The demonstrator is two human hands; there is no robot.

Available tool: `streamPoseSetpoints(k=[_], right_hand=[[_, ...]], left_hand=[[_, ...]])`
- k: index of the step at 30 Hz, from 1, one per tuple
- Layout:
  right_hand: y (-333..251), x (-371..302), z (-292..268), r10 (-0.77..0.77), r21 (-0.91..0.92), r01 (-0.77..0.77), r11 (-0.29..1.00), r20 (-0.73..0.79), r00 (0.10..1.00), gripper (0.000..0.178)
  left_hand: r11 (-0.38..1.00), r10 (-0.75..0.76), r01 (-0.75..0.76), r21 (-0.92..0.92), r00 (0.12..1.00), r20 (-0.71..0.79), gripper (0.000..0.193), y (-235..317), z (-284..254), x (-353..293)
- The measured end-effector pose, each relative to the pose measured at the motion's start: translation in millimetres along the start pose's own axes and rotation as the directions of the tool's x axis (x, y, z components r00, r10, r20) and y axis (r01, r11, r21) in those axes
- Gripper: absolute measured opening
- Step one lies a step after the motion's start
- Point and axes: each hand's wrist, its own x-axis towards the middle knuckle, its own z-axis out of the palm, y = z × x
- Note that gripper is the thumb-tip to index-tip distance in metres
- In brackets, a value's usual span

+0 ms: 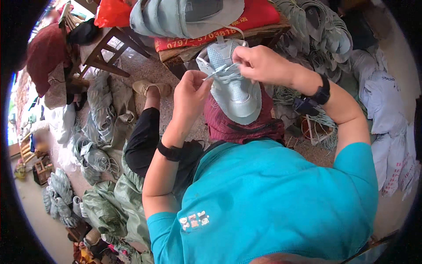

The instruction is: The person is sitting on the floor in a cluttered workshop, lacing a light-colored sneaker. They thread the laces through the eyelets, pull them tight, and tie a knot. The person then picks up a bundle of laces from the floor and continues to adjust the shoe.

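A pale grey-blue shoe upper (239, 97) rests over my lap on dark red cloth (215, 127), its toe pointing toward me. A light blue shoelace (225, 69) crosses its eyelets below the mesh tongue. Left of the upper, my left hand (190, 94) pinches one end of the lace between thumb and fingertips. On the opposite side, my right hand (261, 65) is closed with its fingertips at the lace near the eyelets. Its fingers partly cover the upper's right edge.
Ahead stands a wooden bench (178, 53) with a red printed bag (259, 15) and stacked grey uppers (162, 17). More uppers hang in bundles (323, 33) at the right, beside white sacks (387, 101). A wooden stool (103, 50) and green sacks (103, 200) are at the left.
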Motion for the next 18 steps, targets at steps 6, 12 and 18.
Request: streamPoseSetpoints(k=[6,12,18], right_hand=[[3,-3,-9,-0.285,-0.583,0.199,0.787,-0.058,0.957,0.02],[15,17,9,-0.687,-0.834,0.294,0.467,-0.132,0.715,0.014],[36,6,5,-0.753,-0.782,0.435,0.447,-0.066,0.655,0.014]], left_hand=[[0.948,0.187,-0.169,0.268,0.981,-0.042,0.018,-4,-10,2],[0.974,0.193,-0.191,0.121,0.981,-0.008,0.02,6,-2,12],[0.405,-0.321,0.36,-0.841,0.917,0.238,0.031,-2,-28,27]])
